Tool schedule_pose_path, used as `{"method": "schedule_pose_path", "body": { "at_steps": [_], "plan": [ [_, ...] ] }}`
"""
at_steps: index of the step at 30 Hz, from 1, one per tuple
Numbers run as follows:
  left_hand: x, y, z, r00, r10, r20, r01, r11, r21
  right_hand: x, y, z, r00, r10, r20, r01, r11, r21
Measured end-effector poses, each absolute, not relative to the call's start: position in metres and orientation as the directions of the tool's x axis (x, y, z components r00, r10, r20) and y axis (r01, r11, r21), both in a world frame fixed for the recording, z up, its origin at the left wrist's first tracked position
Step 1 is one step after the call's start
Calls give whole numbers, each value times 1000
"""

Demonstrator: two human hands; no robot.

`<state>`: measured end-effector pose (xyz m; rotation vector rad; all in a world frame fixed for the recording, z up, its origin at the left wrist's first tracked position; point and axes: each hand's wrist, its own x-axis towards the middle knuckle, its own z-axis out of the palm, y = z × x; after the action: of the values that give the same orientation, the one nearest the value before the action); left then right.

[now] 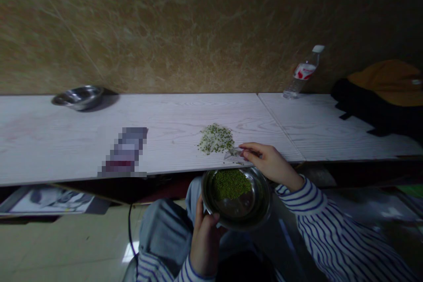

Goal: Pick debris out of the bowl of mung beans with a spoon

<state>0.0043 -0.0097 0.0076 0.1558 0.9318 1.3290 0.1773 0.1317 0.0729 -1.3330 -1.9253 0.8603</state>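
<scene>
A mixed pile of white grains and green beans (216, 139) lies on the pale wood-grain table (172, 114). Just below the table's front edge, my left hand (205, 238) grips the near left rim of a steel bowl (261, 205), which holds green beans (232, 184). My right hand (264, 161) is over the table edge, its thumb and fingers closed on a small clear plastic piece (234, 155) at the pile's lower right side. A few dark bits lie on the table beneath that piece.
Another steel bowl (81, 98) is at the back left. A pixelated flat object (125, 152) lies left of the pile. A clear bottle (304, 72) stands against the wall at the right, near an orange-brown cap (390, 81) on black fabric (360, 110).
</scene>
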Motion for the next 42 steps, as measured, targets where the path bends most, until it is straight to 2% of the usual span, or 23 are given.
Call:
{"method": "schedule_pose_path", "body": {
  "at_steps": [9, 15, 20, 29, 35, 42],
  "plan": [
    [4, -9, 7, -37, 875, -482, -758, 290, 584, 170, 122, 83, -380, 921, 83, 485, 275, -830],
    [2, -10, 2, -93, 851, -516, -757, 276, 592, 194, 128, 85, -244, 958, 151, 565, 267, -781],
    [2, -10, 1, -62, 852, -521, -753, 303, 585, 194, 132, 82, -317, 937, 144, 559, 308, -770],
    [4, -6, -5, -126, 822, -555, -713, 314, 627, 184, 164, 77, -363, 907, 214, 539, 392, -746],
    [5, -4, -11, -156, 798, -582, -736, 299, 607, 176, 178, 81, -385, 890, 244, 488, 421, -764],
    [6, -5, -15, -163, 789, -593, -745, 295, 598, 191, 179, 80, -237, 928, 288, 534, 372, -759]
  ]
}}
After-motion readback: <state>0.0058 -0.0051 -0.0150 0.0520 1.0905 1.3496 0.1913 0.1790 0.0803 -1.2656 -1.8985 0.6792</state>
